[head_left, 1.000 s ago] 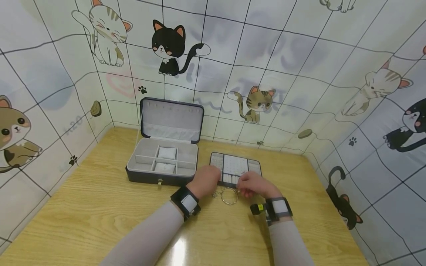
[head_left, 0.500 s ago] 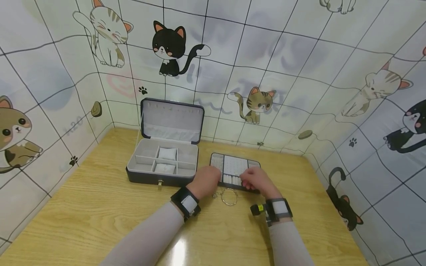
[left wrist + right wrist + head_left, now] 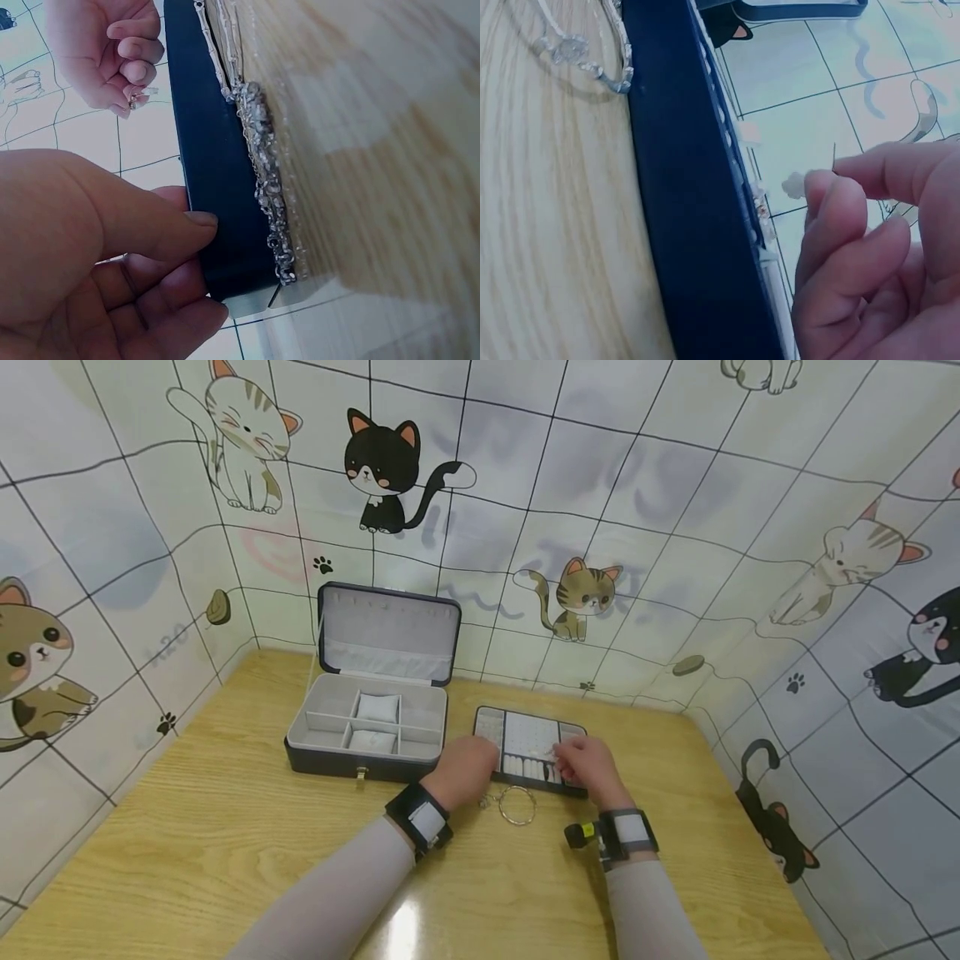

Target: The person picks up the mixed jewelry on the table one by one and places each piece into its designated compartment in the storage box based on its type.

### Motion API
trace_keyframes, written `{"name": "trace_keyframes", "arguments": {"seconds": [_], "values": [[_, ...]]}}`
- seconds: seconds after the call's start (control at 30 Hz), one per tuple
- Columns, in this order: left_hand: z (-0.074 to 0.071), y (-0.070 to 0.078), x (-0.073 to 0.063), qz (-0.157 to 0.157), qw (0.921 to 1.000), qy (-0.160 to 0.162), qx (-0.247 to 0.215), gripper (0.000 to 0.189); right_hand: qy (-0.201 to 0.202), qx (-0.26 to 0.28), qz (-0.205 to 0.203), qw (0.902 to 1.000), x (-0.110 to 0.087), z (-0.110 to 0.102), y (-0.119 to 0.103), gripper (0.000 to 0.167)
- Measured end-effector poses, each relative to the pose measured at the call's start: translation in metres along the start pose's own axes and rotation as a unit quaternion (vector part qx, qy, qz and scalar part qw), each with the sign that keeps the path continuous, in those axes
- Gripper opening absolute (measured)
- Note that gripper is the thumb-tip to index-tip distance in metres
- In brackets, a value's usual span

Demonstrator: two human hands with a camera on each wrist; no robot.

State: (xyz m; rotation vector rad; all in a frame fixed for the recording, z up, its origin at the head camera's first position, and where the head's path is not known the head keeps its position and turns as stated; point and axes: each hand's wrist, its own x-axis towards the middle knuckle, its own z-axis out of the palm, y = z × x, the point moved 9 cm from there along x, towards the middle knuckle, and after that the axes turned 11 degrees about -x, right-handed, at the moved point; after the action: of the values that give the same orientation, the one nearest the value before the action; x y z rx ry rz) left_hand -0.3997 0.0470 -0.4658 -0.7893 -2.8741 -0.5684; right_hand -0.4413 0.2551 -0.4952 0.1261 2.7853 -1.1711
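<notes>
Grey sleeves [image 3: 322, 893] reached forward over the counter [image 3: 187, 852], each wrist in a black strap [image 3: 418, 820] with a white patch. Just past them a bangle [image 3: 517, 824] lay flat near the front of a tray [image 3: 536, 783], and beside it, to the left, a silver chain [image 3: 264, 165] ran along the tray's dark front wall.

Both hands were busy. The left hand [image 3: 467, 770] gripped the tray's front left corner between thumb and bent fingers. The right hand [image 3: 591, 768] pinched a small white earring [image 3: 793, 185] by thumb and forefinger, its thin pin sticking up, over the right part of the tray. White rolls [image 3: 525, 767] lined the tray's front, with a patterned pad [image 3: 531, 731] behind.

Left of the tray stood a box [image 3: 326, 762], brass latch [image 3: 362, 772] hanging at the front, two pale cushions [image 3: 378, 707] in its middle compartments. Its lid [image 3: 390, 620] was raised. Farthest back, the wall [image 3: 495, 485] bore printed cats [image 3: 381, 460] and a black grid.
</notes>
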Motion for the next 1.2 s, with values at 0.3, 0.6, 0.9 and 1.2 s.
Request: {"name": "trace_keyframes", "arguments": {"seconds": [0.3,0.6,0.9,1.2], "values": [[0.002,-0.001,0.0,0.004,1.0,0.005,0.002,0.01,0.045,0.018,0.029,0.9984,0.002,-0.004,0.011,0.027],[0.002,-0.002,0.0,0.002,1.0,0.006,0.002,0.009,0.078,0.016,0.04,0.996,0.008,-0.009,0.018,0.029],[-0.002,-0.002,-0.001,0.001,1.0,0.0,0.001,0.011,0.099,0.014,0.052,0.9936,0.013,-0.011,0.017,0.031],[0.0,0.0,0.0,0.016,0.9998,0.004,0.014,0.012,0.105,-0.049,0.064,0.9911,0.014,-0.012,0.015,0.032]]}}
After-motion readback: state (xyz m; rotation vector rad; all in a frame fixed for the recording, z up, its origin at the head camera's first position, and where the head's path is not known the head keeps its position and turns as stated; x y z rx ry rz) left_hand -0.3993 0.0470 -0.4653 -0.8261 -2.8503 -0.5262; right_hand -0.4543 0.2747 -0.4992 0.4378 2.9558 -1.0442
